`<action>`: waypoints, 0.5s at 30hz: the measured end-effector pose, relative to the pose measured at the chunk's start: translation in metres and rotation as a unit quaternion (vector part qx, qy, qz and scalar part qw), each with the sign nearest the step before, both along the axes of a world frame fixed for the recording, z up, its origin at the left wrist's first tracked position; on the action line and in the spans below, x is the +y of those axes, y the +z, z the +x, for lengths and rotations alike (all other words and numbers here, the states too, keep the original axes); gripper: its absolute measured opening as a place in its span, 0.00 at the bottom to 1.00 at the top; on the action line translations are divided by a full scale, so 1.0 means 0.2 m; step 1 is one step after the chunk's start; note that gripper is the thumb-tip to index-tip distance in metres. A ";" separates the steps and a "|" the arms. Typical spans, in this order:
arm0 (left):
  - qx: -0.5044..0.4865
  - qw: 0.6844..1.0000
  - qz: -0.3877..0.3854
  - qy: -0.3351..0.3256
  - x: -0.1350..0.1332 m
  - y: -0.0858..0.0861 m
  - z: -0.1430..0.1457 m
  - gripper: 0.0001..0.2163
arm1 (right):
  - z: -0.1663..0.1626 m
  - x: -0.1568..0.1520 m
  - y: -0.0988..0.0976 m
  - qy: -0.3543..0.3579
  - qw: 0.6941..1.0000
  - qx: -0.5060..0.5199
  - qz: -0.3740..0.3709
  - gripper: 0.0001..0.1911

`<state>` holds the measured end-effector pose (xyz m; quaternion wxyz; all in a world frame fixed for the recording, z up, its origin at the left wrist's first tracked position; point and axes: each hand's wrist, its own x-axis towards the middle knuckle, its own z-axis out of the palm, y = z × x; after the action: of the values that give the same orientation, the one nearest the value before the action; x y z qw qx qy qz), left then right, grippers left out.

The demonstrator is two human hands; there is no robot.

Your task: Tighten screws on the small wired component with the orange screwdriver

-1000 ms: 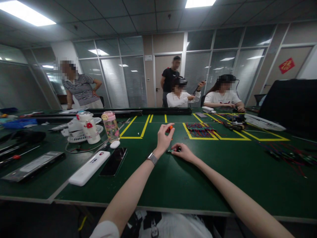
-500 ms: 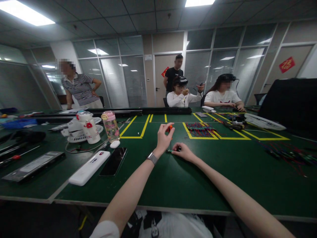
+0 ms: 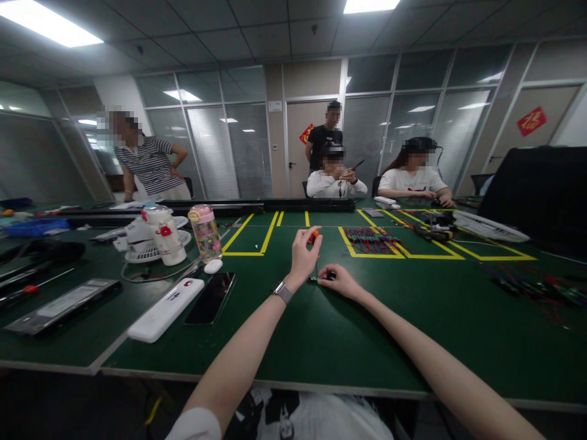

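Observation:
My left hand [image 3: 304,253] is closed around the orange handle of a screwdriver [image 3: 315,236]. The screwdriver stands upright, its thin shaft pointing down to a small green circuit board [image 3: 313,279] on the green table [image 3: 367,342]. Beside the shaft, my right hand [image 3: 338,281] pinches the board's right side with thumb and fingers. A small dark part shows at the right fingers, too small to name. Whether the tip sits in a screw, I cannot tell.
Wired circuit boards [image 3: 373,239] lie in a yellow-taped box ahead, with more boards [image 3: 541,284] at right. A phone [image 3: 211,298], a white power bank [image 3: 167,310] and a pink-lidded bottle [image 3: 205,231] stand or lie left. Co-workers [image 3: 337,180] sit across the table.
Both my hands and the screwdriver stay in nearly the same place. Across the table, the seated co-worker in white has drawn the outstretched hand inward, now holding a dark thin object.

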<state>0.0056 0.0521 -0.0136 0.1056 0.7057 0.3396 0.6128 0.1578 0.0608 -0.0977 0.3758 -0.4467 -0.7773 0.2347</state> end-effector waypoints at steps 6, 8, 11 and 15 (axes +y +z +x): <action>-0.017 1.000 -0.014 -0.010 0.01 0.00 0.00 0.12 | 0.00 -0.02 0.02 -0.011 0.999 -0.030 0.019 0.09; -0.010 1.000 -0.004 0.007 0.01 0.00 -0.01 0.11 | 0.00 -0.02 0.03 -0.009 0.999 -0.036 0.021 0.10; -0.009 1.000 -0.008 -0.006 0.00 0.00 -0.01 0.12 | 0.00 -0.02 0.03 -0.004 0.999 -0.036 0.018 0.10; -0.023 0.998 -0.021 -0.049 0.00 0.00 0.00 0.15 | 0.00 -0.03 0.04 -0.006 0.999 -0.036 0.020 0.10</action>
<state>0.0048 0.0525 -0.0137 0.1580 0.7048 0.3154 0.6155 0.1572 0.0556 -0.0905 0.3576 -0.4521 -0.7921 0.2008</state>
